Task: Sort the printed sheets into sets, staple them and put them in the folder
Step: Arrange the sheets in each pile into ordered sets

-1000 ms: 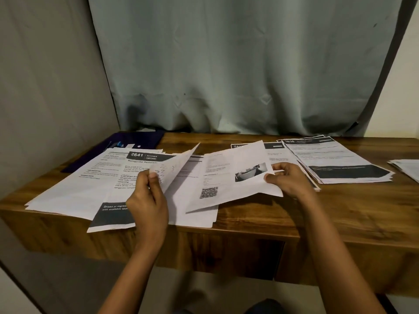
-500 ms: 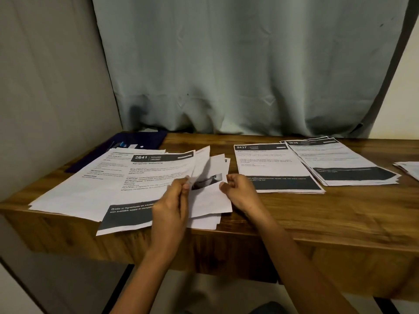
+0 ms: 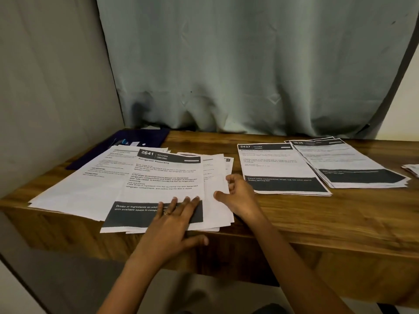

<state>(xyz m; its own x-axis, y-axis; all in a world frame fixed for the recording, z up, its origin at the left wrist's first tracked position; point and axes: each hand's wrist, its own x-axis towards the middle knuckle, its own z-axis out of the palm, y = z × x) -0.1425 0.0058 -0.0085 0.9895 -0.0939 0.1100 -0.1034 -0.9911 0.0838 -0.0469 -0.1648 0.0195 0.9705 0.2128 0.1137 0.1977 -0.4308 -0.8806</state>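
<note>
- The left hand [image 3: 172, 225] wears one thin ring [image 3: 166, 213]. It is metallic and looks yellowish in the dim light. It sits low on one of the outer fingers, though which finger is hard to tell.
- The left forearm [image 3: 127, 282] is bare and slim from the wrist to the frame's bottom edge, and its lower part is blurred.
- The right hand [image 3: 240, 196] is bare, and its nails are too small to judge.
- The right forearm [image 3: 294, 264] is likewise bare and slender along all its visible length.
- A dark patch [image 3: 269, 309] between the arms at the bottom edge may be clothing, but it is too blurred to say.
</note>
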